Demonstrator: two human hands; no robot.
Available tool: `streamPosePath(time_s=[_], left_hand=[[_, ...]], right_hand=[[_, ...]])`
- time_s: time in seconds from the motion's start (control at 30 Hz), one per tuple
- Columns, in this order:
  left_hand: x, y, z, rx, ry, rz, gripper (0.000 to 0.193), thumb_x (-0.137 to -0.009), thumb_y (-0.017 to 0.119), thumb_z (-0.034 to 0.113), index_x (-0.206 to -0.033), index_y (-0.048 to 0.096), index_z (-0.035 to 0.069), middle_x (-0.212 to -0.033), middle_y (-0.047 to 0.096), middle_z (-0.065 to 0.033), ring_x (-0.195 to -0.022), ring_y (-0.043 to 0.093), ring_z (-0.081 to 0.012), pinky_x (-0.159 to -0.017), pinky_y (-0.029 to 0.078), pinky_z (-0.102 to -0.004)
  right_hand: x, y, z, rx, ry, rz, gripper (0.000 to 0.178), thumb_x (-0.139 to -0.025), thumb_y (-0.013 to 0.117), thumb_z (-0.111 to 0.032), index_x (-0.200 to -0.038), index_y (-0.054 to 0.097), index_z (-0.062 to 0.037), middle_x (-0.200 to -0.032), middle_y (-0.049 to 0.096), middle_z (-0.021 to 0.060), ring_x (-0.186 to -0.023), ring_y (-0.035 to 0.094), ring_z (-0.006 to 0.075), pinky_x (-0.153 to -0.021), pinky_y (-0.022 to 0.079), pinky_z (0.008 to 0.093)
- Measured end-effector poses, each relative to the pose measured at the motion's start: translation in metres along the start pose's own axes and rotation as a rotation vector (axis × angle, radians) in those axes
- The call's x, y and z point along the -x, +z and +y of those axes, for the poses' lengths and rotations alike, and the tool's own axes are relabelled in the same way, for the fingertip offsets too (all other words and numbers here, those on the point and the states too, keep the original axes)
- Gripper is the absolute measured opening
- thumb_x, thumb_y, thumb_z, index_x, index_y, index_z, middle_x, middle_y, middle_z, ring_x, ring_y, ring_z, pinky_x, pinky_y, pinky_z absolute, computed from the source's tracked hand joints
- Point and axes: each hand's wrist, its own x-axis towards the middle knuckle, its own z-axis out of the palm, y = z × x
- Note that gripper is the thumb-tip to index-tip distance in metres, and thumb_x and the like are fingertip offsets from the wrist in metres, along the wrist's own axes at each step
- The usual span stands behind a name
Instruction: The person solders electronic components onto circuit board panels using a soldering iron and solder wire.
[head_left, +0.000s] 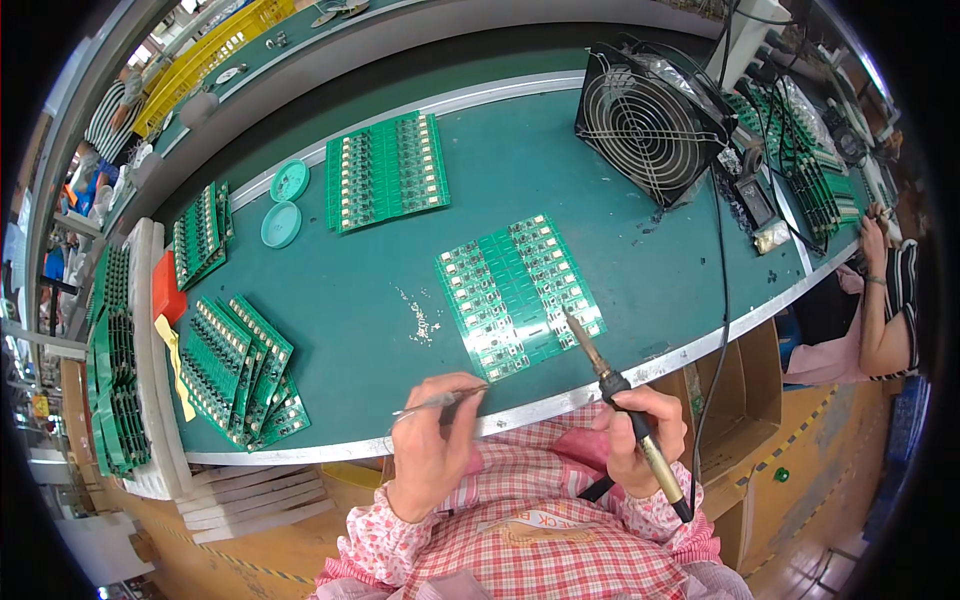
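Note:
A green circuit board panel (505, 270) with rows of small parts lies on the teal bench mat in front of me. My right hand (643, 432) grips a soldering iron (592, 352) like a pen, its tip at the lower right of the panel. I cannot tell whether the tip touches a joint. Thin metal tweezers (428, 403) are pinched in my left hand (430, 445), close to the panel's near edge. Small pale parts (422, 322) lie scattered on the mat left of the panel.
A stack of panels (390, 170) and two round turquoise dishes (281, 224) sit farther back. More boards (240, 365) lean in a pile at left. At back right stands a black fan (645, 125); a cable hangs across the right side. Another person's arm (878, 300) is at far right.

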Motion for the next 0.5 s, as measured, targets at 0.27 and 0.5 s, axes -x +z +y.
streamPosePath(time_s=[0.27, 0.5], left_hand=[[-0.0006, 0.0067, 0.0006, -0.089, 0.072, 0.006, 0.016, -0.089, 0.064, -0.009, -0.103, 0.064, -0.004, -0.101, 0.068, -0.0146, -0.088, 0.07, -0.024, -0.077, 0.056, -0.0313], [-0.0016, 0.0059, 0.0033, -0.125, 0.09, 0.005, 0.016, -0.088, 0.064, -0.009, -0.103, 0.064, -0.004, -0.1, 0.068, -0.015, -0.088, 0.07, -0.0252, -0.077, 0.056, -0.0317]], right_hand=[[0.0121, -0.0024, -0.003, -0.066, 0.043, -0.012, 0.019, -0.09, 0.067, -0.009, -0.105, 0.059, 0.0013, -0.063, 0.068, 0.0077, -0.057, 0.069, 0.0174, -0.054, 0.053, 0.0275], [0.0137, -0.0024, -0.0025, -0.072, 0.048, -0.015, 0.02, -0.09, 0.068, -0.009, -0.104, 0.059, 0.0007, -0.064, 0.068, 0.0076, -0.057, 0.068, 0.0169, -0.052, 0.052, 0.0273]])
